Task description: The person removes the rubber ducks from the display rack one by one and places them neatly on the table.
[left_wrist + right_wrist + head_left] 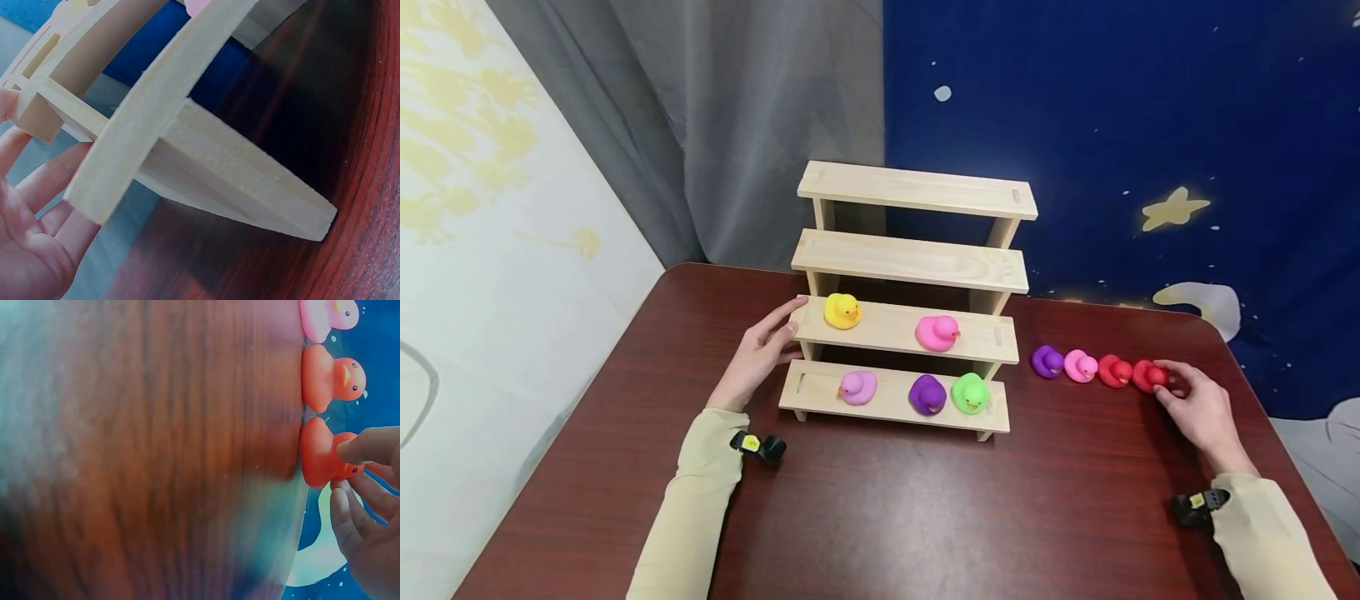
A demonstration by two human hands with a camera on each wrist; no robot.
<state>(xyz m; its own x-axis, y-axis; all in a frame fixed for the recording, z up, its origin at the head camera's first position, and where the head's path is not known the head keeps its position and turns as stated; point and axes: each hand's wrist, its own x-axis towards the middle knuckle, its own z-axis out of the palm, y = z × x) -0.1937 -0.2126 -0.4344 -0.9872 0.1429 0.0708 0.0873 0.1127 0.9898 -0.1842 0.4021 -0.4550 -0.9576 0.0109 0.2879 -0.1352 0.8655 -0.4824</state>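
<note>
- Four ducks in a left-to-right row on the tabletop, right of the stepped wooden rack. The red duck at the right end is the one in hand.
- Key relation: rack lies left of that duck, well apart, with the other three between: second red duck just beside it, then pink duck, then purple duck nearest the rack. Rack's long axis runs left to right, right end a touch nearer.
- Right hand is the nearer one by far, coming in from the right and near side. Thumb and fingers closed down to duck width, pinching it round the head; duck looks seated on the tabletop.
- Left hand is at the rack's left end: fingers loose and spread, touching the second step up. No duck in it.
- Duck's look: glossy, plain red, rounded body, small head with a dark eye showing in the right wrist view. Upright, head toward the right and near side. Fingers cover part of the head, so beak only partly readable.
</note>
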